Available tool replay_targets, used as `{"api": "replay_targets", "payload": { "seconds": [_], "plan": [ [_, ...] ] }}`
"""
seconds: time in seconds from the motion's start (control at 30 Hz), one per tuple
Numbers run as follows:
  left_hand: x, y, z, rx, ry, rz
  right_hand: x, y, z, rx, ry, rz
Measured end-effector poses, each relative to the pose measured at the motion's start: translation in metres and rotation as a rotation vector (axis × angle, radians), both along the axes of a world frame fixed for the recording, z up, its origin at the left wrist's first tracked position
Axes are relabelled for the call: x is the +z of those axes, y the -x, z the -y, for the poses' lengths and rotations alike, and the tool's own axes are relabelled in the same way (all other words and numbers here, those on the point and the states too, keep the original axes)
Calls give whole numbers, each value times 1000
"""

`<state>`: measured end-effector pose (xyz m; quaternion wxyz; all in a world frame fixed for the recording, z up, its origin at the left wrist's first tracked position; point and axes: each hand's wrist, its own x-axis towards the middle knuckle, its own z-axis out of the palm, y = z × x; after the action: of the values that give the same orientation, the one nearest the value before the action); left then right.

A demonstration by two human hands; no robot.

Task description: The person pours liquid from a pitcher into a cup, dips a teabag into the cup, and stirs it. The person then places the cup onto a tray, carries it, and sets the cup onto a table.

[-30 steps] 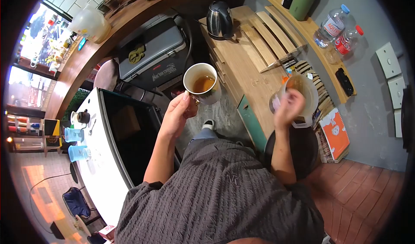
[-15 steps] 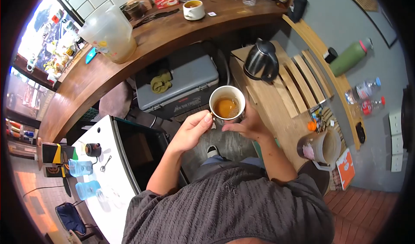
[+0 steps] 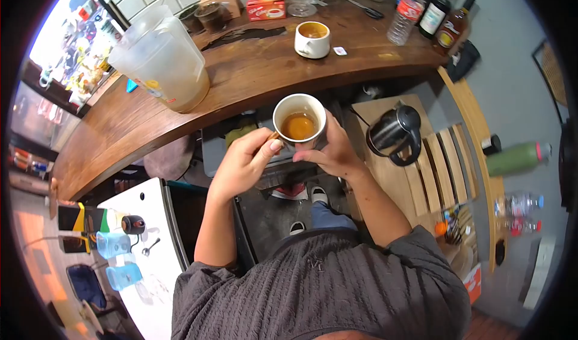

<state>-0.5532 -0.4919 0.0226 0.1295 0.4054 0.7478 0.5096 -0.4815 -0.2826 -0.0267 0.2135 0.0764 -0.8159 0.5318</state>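
Between my hands is a white mug (image 3: 299, 123) of amber-brown liquid, held upright in front of my chest and short of the counter's near edge. My left hand (image 3: 245, 159) is closed at the mug's left side, thumb on top, where the handle appears to be. My right hand (image 3: 333, 150) wraps the mug's right side, its thumb lying across the front. Beyond it on the counter stands a second white cup (image 3: 312, 41) with orange-brown contents, a small tea-bag tag (image 3: 340, 51) lying beside it.
The curved wooden counter (image 3: 253, 78) carries a large plastic pitcher (image 3: 162, 69), a red box (image 3: 265, 8), scissors (image 3: 364, 7), a plastic water bottle (image 3: 406, 16) and several glass bottles. An electric kettle (image 3: 394, 132) stands on the wooden surface at right. A white table (image 3: 147, 204) is at left.
I have come closer to the counter, which now looks larger and nearer. The mug remains in both hands and sits slightly higher and further left in view.
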Motion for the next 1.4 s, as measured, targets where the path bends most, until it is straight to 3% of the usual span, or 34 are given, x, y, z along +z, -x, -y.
{"api": "replay_targets", "payload": {
  "seconds": [0.03, 0.17, 0.3, 0.43, 0.5, 0.57, 0.63, 0.7, 0.77, 0.83, 0.93, 1.0, 1.03, 1.1, 1.2, 1.4],
  "plan": [
    [-1, 13, -2, 3, 26, -69, 2, 11, -5, 30, 10, -8],
    [25, 29, -25, 162, 128, 96, 16, 56, -27, 85, -57, -4],
    [17, 50, -45, 265, 26, 67, 18, 93, -46, 130, -55, -66],
    [-1, 69, -54, 319, -78, 85, 28, 110, -72, 6, -286, -258],
    [-3, 79, -56, 330, -90, 115, 21, 124, -104, -117, -4, -248],
    [-9, 95, -55, 329, -122, 84, 19, 135, -132, -434, -125, -132],
    [-12, 108, -53, 328, -125, 94, -2, 153, -159, -509, -348, -82],
    [-20, 126, -48, 325, -89, 57, -14, 167, -169, -467, -360, -89],
    [-22, 138, -46, 314, -94, 81, -16, 173, -171, -375, -616, 51],
    [-24, 149, -46, 303, -141, 145, -10, 174, -172, -387, -601, 65],
    [-30, 162, -44, 298, -142, 105, -3, 180, -175, -403, -538, 20],
    [-35, 170, -42, 288, -134, 100, 13, 182, -171, -309, 50, 114],
    [-38, 174, -40, 286, -121, 104, 10, 190, -174, -272, 235, -22],
    [-40, 178, -39, 280, -115, 108, 44, 187, -162, -264, 471, 105],
    [-40, 180, -41, 301, -126, 40, 77, 193, -152, -97, 560, 19],
    [-46, 185, -41, 290, -196, -5, 106, 215, -134, -34, 451, -153]
  ]
}}
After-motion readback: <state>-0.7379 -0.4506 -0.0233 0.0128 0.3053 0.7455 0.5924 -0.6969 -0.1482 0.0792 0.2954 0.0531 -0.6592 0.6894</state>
